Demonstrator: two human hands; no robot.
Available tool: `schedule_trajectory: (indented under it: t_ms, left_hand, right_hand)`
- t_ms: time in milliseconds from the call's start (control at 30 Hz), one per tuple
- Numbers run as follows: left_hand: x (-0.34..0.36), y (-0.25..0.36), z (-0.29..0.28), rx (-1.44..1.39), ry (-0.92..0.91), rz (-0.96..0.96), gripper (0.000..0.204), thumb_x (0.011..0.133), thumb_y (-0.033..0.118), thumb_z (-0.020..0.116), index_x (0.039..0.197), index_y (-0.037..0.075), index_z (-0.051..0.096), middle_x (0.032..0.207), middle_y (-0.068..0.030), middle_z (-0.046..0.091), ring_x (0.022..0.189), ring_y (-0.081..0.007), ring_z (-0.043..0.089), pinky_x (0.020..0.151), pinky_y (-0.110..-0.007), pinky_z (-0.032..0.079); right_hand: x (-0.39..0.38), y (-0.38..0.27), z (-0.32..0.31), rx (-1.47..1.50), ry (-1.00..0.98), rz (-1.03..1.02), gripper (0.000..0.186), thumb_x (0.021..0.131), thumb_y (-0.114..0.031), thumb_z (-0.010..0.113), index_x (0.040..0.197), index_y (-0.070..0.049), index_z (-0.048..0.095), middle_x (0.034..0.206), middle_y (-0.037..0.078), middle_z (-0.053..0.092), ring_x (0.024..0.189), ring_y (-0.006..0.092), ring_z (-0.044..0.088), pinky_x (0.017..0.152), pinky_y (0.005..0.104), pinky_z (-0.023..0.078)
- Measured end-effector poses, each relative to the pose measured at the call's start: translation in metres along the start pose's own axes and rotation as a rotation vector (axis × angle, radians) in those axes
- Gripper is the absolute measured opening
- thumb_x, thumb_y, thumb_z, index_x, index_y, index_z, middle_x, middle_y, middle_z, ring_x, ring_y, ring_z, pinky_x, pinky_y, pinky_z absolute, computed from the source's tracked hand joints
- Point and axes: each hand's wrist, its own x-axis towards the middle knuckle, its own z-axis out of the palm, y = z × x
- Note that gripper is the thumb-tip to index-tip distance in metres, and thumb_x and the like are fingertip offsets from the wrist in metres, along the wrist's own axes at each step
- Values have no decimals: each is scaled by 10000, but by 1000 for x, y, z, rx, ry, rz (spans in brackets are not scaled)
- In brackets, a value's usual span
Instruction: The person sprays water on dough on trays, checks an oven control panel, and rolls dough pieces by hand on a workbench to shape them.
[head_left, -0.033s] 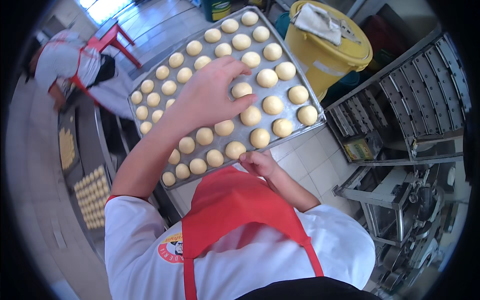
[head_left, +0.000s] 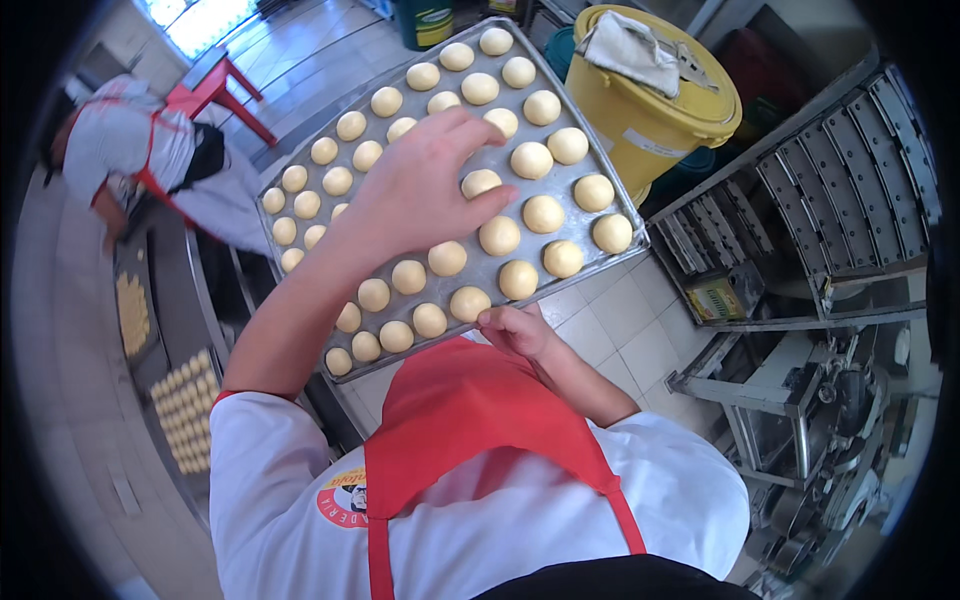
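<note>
A metal baking tray (head_left: 578, 228) is tilted in front of me, bearing rows of round, pale yellow dough balls (head_left: 531, 160). My right hand (head_left: 515, 330) grips the tray's near edge, with the thumb on the rim; its other fingers are mostly hidden below. Over the middle of the tray reaches my left hand (head_left: 422, 182), open, thumb and fingers curved apart. One dough ball (head_left: 481, 184) lies in the gap between them; whether the fingers touch it, I cannot tell. My left hand and forearm cover several balls.
To the left, a person (head_left: 150, 130) bends over a counter (head_left: 180, 270) holding another tray of dough pieces (head_left: 185, 415). A lidded yellow bin (head_left: 640, 110) with a cloth (head_left: 632, 52) stands beyond the tray. Metal racks (head_left: 840, 180) and machinery (head_left: 830, 420) line the right.
The view has shifted very slightly. Both hands keep their places at the tray.
</note>
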Motion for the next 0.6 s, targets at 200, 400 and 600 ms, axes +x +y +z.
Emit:
schedule_trajectory:
  t_ms: [200, 400, 600]
  left_hand:
    - [119, -91, 11, -51, -128, 97, 326, 838, 198, 789, 1116, 54, 697, 1070, -104, 679, 992, -297, 675, 855, -400, 552]
    - [191, -221, -11, -68, -140, 168, 310, 853, 184, 780, 1130, 62, 714, 1065, -101, 692, 974, -265, 682, 854, -388, 548]
    - [255, -373, -127, 53, 176, -15, 201, 875, 126, 756, 1064, 66, 724, 997, -71, 702, 893, -236, 699, 761, -371, 553]
  right_hand:
    - [118, -29, -23, -14, -21, -27, 544, 871, 38, 624, 1396, -60, 518, 1302, 54, 595, 1196, 195, 577, 979, 385, 492]
    - [260, -43, -46, 102, -28, -37, 527, 875, 35, 620, 1387, -54, 529, 1297, 63, 605, 1194, 198, 580, 976, 389, 494]
    - [452, -63, -72, 32, 4, 190, 471, 875, 33, 615, 1335, -52, 565, 1219, 55, 629, 1117, 184, 601, 933, 371, 493]
